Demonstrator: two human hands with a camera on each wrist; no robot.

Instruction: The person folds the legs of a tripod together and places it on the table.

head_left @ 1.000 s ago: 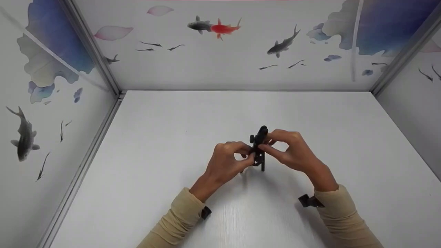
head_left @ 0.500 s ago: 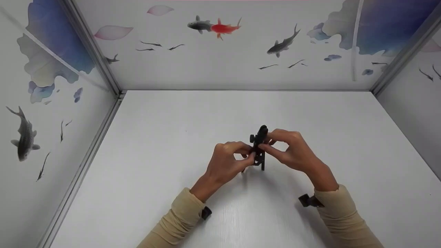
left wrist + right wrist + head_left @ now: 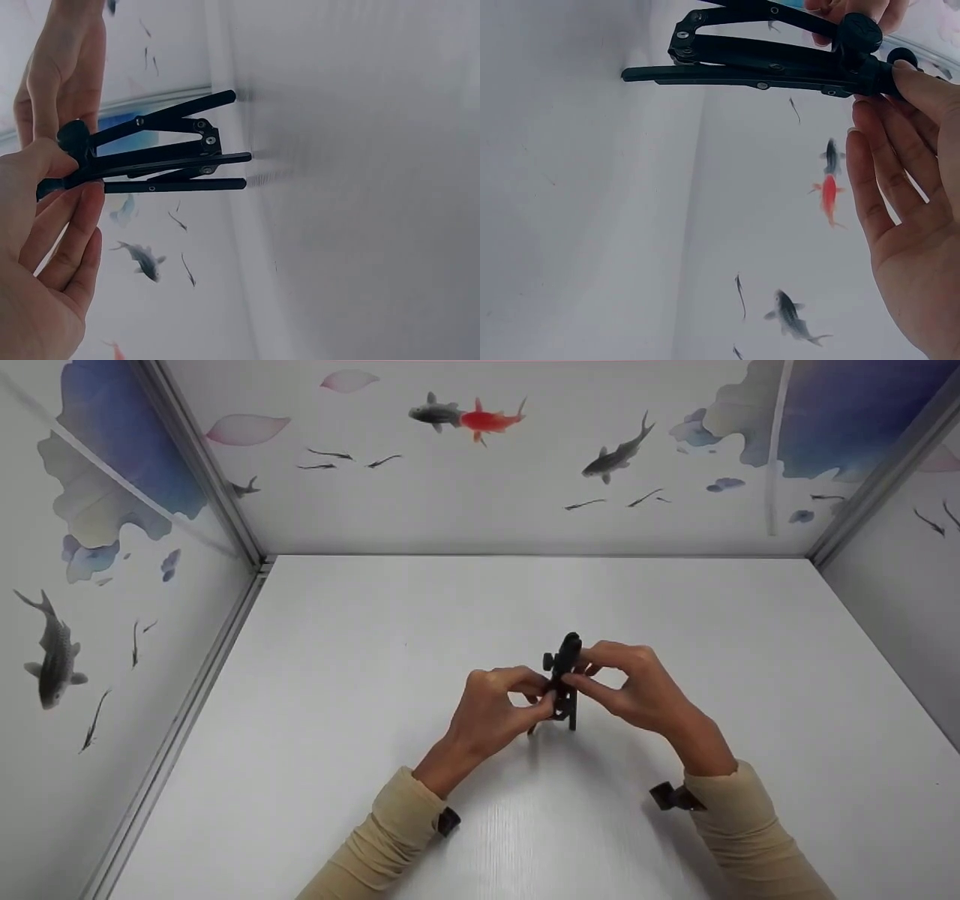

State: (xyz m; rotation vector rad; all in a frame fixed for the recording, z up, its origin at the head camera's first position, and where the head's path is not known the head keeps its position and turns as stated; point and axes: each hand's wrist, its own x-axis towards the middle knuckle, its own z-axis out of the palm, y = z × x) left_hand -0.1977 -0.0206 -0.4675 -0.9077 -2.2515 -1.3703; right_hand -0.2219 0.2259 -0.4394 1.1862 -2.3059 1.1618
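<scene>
A small black tripod [image 3: 571, 649] stands upright between the two hands, legs downward and slightly spread, feet right at the white tabletop. In the left wrist view its hinged legs [image 3: 172, 159] and braces show side-on. My left hand [image 3: 491, 711] pinches the tripod's upper body between thumb and fingers. From the other side, my right hand [image 3: 641, 690] pinches it just under the head. The right wrist view shows a round knob [image 3: 860, 32] close to the right thumb, with the other right fingers extended below. The fingers hide part of the tripod's middle in the head view.
White tabletop [image 3: 360, 630] lies around the hands. Panels printed with fish and leaves [image 3: 510, 495] enclose it at the back and sides, with grey metal framing [image 3: 217, 637] along the left. A small black device sits at each sleeve cuff.
The tripod leg by the left hand has drawn in very slightly to the right. Both hands keep their hold in almost the same place.
</scene>
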